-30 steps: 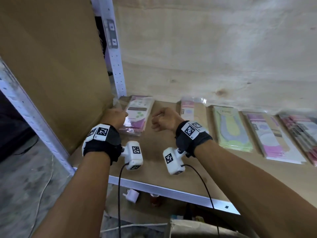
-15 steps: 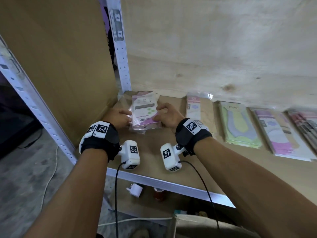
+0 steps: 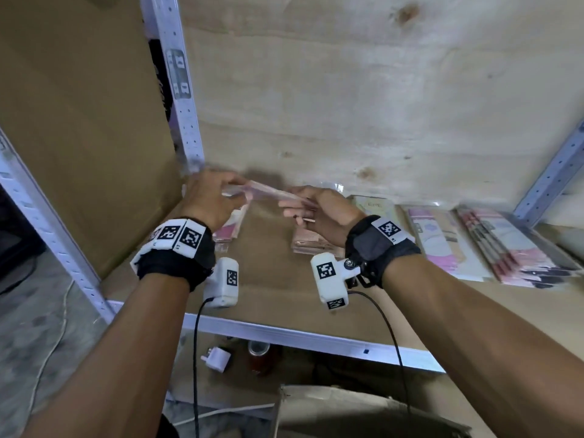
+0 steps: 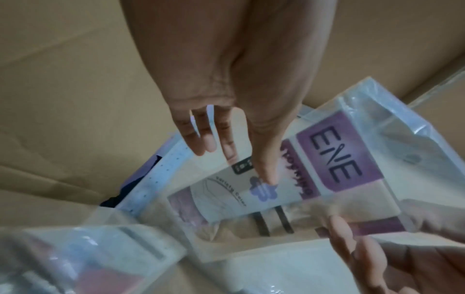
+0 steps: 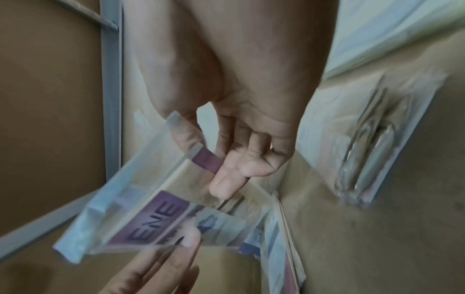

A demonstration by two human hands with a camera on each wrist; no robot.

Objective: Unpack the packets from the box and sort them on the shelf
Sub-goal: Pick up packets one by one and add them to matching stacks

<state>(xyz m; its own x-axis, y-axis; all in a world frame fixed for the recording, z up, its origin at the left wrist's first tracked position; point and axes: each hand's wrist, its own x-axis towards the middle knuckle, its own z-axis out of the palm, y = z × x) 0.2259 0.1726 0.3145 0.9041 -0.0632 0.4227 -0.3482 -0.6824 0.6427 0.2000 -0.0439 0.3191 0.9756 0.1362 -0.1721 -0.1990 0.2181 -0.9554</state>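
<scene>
A clear-wrapped packet (image 3: 267,192) with a purple "EVE" label (image 4: 334,157) hangs above the shelf board (image 3: 268,279), held at both ends. My left hand (image 3: 235,192) pinches its left end, thumb on the front and fingers behind (image 4: 234,163). My right hand (image 3: 292,207) pinches the other end between thumb and fingers (image 5: 208,163). Below the hands lie two stacks of packets, one by the left wall (image 3: 229,230) and one under my right wrist (image 3: 308,243). The open cardboard box (image 3: 347,412) sits below the shelf at the bottom edge.
Further right on the shelf lie a green-yellow packet (image 3: 376,205), a pink one (image 3: 442,245) and a stack of pink packets (image 3: 508,251). A cardboard side wall (image 3: 79,137) and steel upright (image 3: 180,90) close the left. A plug (image 3: 218,358) and jar (image 3: 259,355) sit on the floor.
Both hands were on the left stack on the shelf. Now they have lifted one packet off it and hold it between them in the air.
</scene>
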